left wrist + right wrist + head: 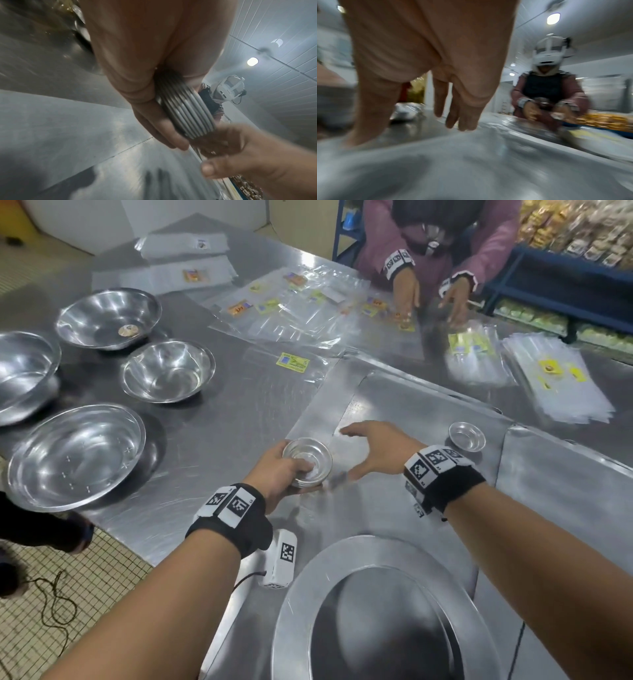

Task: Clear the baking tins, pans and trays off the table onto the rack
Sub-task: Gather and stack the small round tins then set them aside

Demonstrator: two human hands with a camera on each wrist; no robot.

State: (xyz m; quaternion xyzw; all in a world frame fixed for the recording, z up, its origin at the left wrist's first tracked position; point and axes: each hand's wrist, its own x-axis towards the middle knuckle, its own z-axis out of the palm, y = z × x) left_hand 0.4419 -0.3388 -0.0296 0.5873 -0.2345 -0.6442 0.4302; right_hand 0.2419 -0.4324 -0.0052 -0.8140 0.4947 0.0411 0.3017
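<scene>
My left hand point(284, 470) grips a stack of several small round metal tins point(308, 462) just above the flat metal tray point(421, 412) at the table's middle. The left wrist view shows the stacked rims of the tins point(187, 112) held between thumb and fingers. My right hand point(373, 446) hovers open just right of the stack, fingers spread and holding nothing; in the right wrist view its fingers point(452, 108) hang straight over the tray. One more small tin point(467, 435) sits on the tray further right. A large round pan point(383, 607) lies nearest me.
Several steel bowls point(75, 453) stand at the left of the steel table point(222, 419). Clear labelled plastic bags point(294, 306) cover the far side, where another person's hands point(407, 292) sort them. A white marker block point(282, 563) lies by my left wrist. No rack is in view.
</scene>
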